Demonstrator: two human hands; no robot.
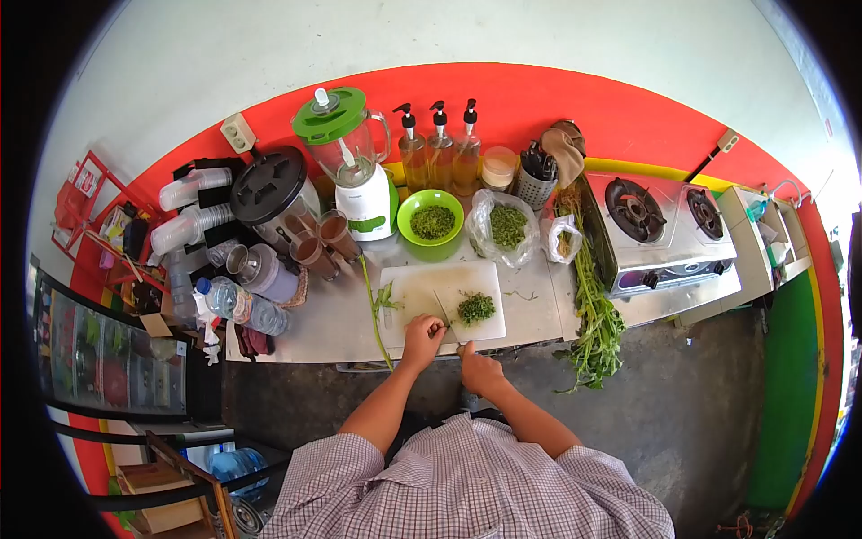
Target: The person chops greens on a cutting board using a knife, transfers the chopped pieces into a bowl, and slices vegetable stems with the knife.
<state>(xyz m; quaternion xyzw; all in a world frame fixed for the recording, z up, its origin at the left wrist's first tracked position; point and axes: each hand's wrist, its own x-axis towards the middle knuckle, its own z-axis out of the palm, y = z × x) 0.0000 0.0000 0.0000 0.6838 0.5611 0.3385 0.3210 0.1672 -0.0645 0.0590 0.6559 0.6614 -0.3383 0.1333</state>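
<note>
Your checked shirt [467, 490] is nearest; your right hand [482, 371] grips the knife [447, 319]. Your left hand [424, 342] curls beside it, perhaps guiding it; I can't tell if it holds anything. Chopped greens [476, 309] lie on the board [422, 286], which probably protects the counter [328, 325].

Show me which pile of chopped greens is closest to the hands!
The pile on the white cutting board, just beyond the right hand. The ones in the green bowl and big clear bag sit farther back.
</note>
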